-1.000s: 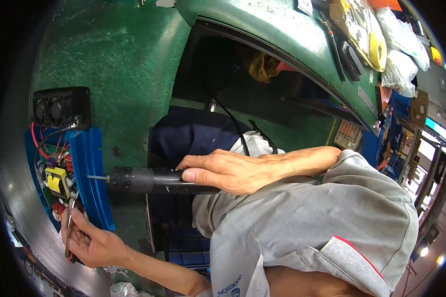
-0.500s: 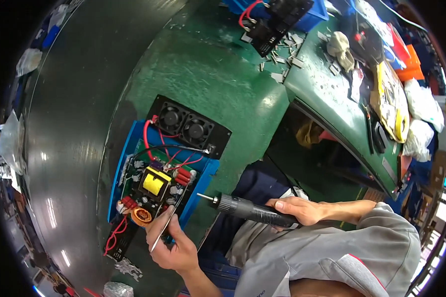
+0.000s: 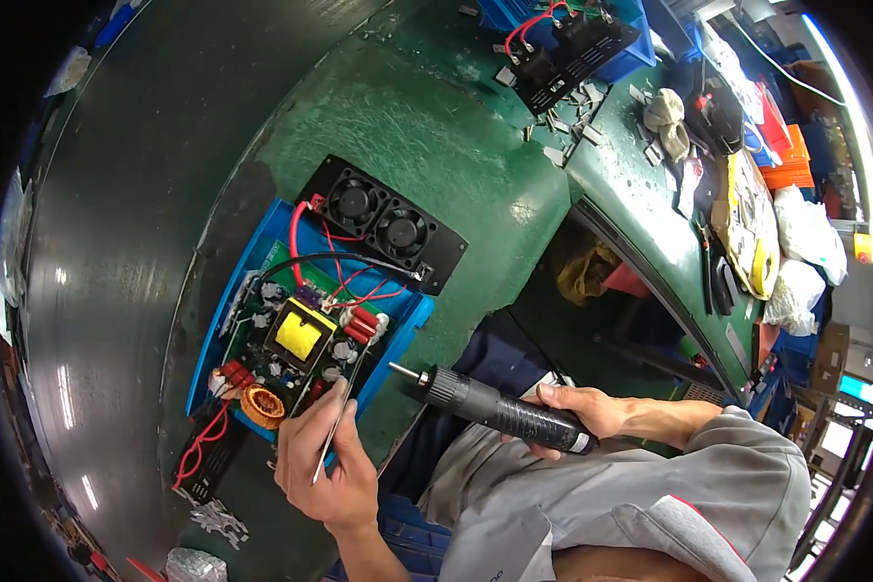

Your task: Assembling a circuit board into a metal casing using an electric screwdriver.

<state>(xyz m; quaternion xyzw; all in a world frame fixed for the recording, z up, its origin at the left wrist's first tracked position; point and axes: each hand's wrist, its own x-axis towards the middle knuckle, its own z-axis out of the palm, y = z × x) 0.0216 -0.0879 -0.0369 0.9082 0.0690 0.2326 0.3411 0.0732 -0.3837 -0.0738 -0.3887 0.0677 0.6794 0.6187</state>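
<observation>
My left hand [image 3: 322, 470] pinches slim metal tweezers [image 3: 329, 441] over the near right edge of an open blue metal case [image 3: 247, 272]. The tip end lies among the parts inside and is hard to make out. My right hand [image 3: 577, 412] is wrapped round a black electric screwdriver [image 3: 495, 403]. Its bit points left toward the case, a little apart from its wall. Inside the case sit a circuit board with a yellow transformer [image 3: 299, 335], a copper coil [image 3: 262, 403] and red capacitors [image 3: 361, 325]. A black fan panel [image 3: 383, 223] with two fans hangs by wires at the far end.
A dark belt [image 3: 107, 242] runs along the left. At the far end, another black panel [image 3: 572, 58] with red wires leans by a blue bin [image 3: 626, 58], near scattered metal clips [image 3: 577, 116]. A side bench at right carries pliers [image 3: 705, 267] and bags [image 3: 810, 233].
The view has shifted slightly, so the case appears a little further left. Both hands keep their hold on the tweezers and the screwdriver, and the screwdriver remains apart from the case.
</observation>
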